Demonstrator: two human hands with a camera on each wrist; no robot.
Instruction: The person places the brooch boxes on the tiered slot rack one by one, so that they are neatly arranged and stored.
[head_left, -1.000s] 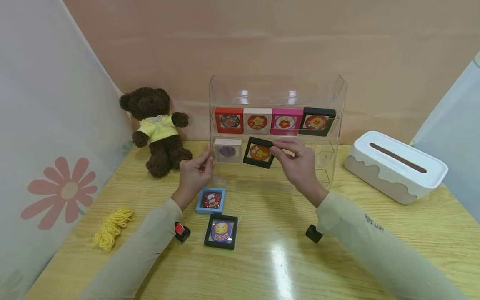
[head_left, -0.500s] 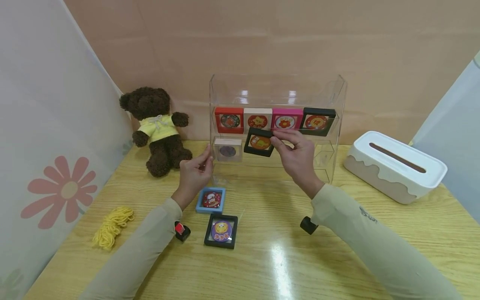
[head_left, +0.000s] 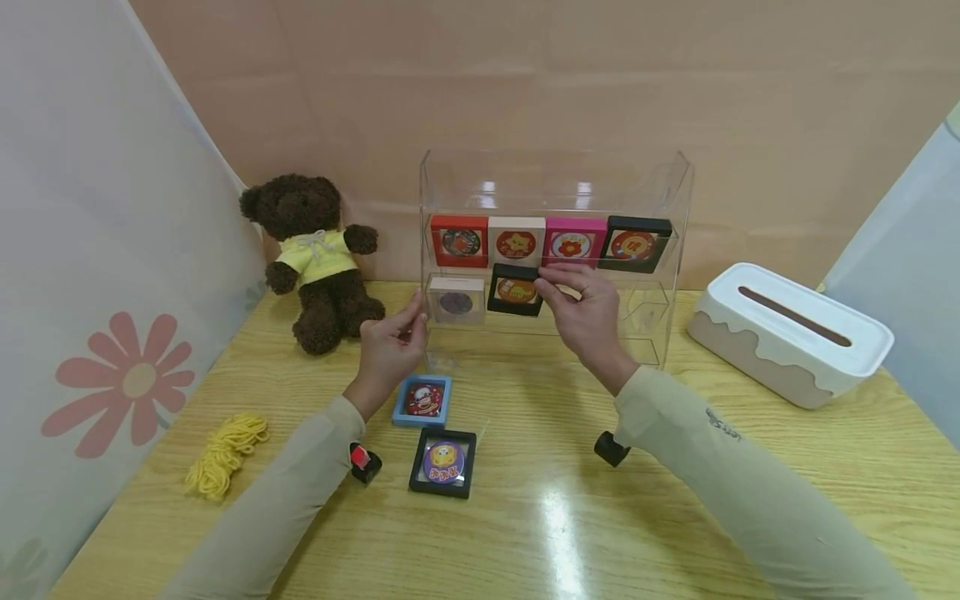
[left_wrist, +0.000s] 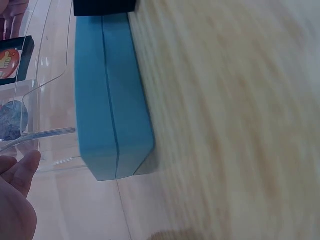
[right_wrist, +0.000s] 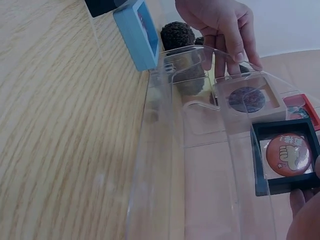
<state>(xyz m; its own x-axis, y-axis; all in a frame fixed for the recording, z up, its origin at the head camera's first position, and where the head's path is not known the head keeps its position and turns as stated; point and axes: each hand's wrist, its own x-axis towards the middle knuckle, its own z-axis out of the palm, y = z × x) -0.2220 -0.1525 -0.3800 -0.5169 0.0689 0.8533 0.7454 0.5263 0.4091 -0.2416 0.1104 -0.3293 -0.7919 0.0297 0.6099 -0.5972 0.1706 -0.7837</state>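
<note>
My right hand (head_left: 590, 321) pinches the right edge of a black square display frame (head_left: 515, 290) with an orange round badge inside. The frame is upright at the middle tier of a clear acrylic display rack (head_left: 555, 179), just right of a pale frame (head_left: 456, 300) with a dark round badge. At the rack's left side, my left hand (head_left: 392, 342) pinches the edge of the clear side panel, as the left wrist view also shows. Along the tier above stand a red frame (head_left: 459, 241), a cream frame (head_left: 517, 242), a magenta frame (head_left: 575, 241) and another black frame (head_left: 637, 244).
On the table in front of the rack lie a blue frame (head_left: 422, 401) and a black frame with a purple badge (head_left: 442, 463). Left are a brown teddy bear (head_left: 318, 258) and yellow yarn (head_left: 227, 454). A white tissue box (head_left: 795, 333) stands at the right.
My right hand has moved slightly left and lifted the black frame from below the middle tier up to it, straightening its tilt. My left hand has stayed at the rack's side.
</note>
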